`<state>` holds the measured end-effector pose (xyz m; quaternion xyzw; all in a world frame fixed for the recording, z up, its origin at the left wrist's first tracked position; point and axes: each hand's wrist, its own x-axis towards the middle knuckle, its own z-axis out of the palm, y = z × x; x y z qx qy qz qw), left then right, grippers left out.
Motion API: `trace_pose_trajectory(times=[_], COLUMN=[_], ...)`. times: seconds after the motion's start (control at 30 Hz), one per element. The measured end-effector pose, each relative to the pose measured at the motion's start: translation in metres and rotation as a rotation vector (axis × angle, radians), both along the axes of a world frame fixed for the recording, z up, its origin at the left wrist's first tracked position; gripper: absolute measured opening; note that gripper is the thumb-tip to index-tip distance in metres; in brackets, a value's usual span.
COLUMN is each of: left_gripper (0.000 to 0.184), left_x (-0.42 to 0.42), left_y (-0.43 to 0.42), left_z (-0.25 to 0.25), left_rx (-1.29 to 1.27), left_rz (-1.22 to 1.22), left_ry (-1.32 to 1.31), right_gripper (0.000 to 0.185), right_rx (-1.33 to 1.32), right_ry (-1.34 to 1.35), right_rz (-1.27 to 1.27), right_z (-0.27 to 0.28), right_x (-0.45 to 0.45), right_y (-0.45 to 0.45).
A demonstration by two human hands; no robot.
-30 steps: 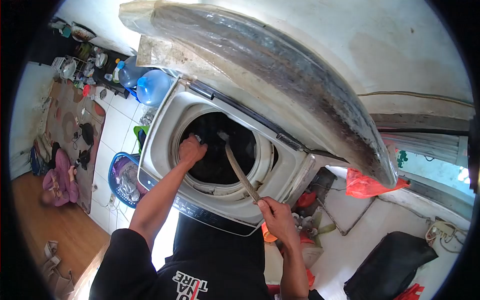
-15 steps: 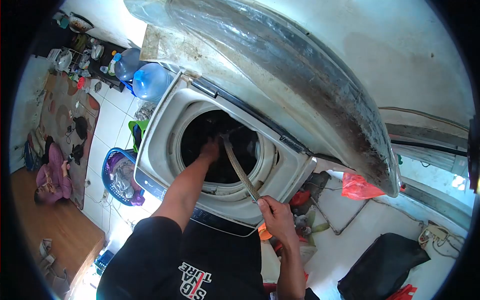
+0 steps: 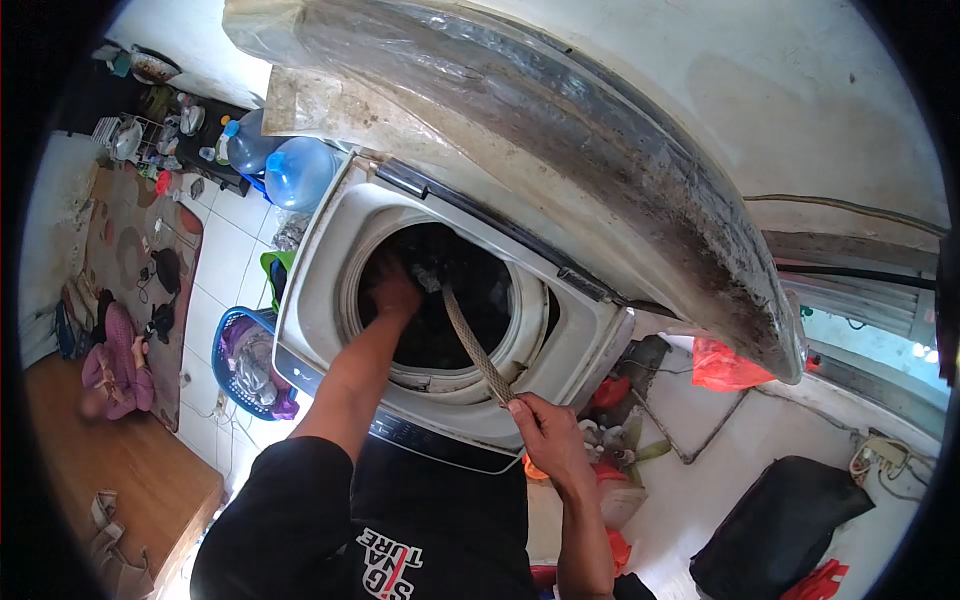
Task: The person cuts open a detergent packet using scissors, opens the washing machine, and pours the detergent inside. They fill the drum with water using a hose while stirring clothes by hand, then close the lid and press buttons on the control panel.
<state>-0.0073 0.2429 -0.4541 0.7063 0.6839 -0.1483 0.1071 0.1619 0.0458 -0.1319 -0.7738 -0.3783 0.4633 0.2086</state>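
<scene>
A top-loading washing machine (image 3: 310, 320) stands before me with its lid raised. My left hand (image 3: 396, 292) reaches into the dark drum at its left side, fingers dim but apparently stretched out over dark contents that I cannot make out clearly. My right hand (image 3: 548, 428) is closed around a beige braided hose (image 3: 470, 340) at the machine's front right rim. The hose slants down into the drum opening, and a pale splash of water shows near its far end.
Left of the machine sit a blue laundry basket (image 3: 228, 385) with clothes and large blue water bottles (image 3: 300, 174). The plastic-covered lid (image 3: 620, 170) arches overhead. A black bag (image 3: 775, 530) lies at right. Another person sits on the floor at far left.
My left hand has moved left and farther back inside the drum. My right hand still holds the hose, and the view has shifted slightly.
</scene>
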Motion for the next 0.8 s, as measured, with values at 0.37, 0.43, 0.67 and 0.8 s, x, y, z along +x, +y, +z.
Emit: trace_pose_trajectory(times=[0.37,0.43,0.67,0.8], left_gripper=[0.080,0.078,0.058,0.055], left_x=[0.035,0.033,0.010,-0.012], left_y=[0.034,0.039,-0.057,-0.035], left_z=[-0.098,-0.090,-0.058,-0.099], left_rx=[-0.838,-1.090,-0.181,-0.310], left_rz=[-0.725,-0.708,-0.685,-0.644], left_ry=[-0.248,-0.338,-0.011,-0.168], right_gripper=[0.025,0.025,0.027,0.027], right_rx=[-0.036,-0.005,-0.048,-0.039], right_ry=[0.061,0.048,0.068,0.055], right_rz=[0.137,0.129,0.130,0.119], right_z=[0.016,0.014,0.016,0.023], right_x=[-0.025,-0.025,-0.016,-0.009], right_y=[0.001,-0.005,-0.019,-0.023])
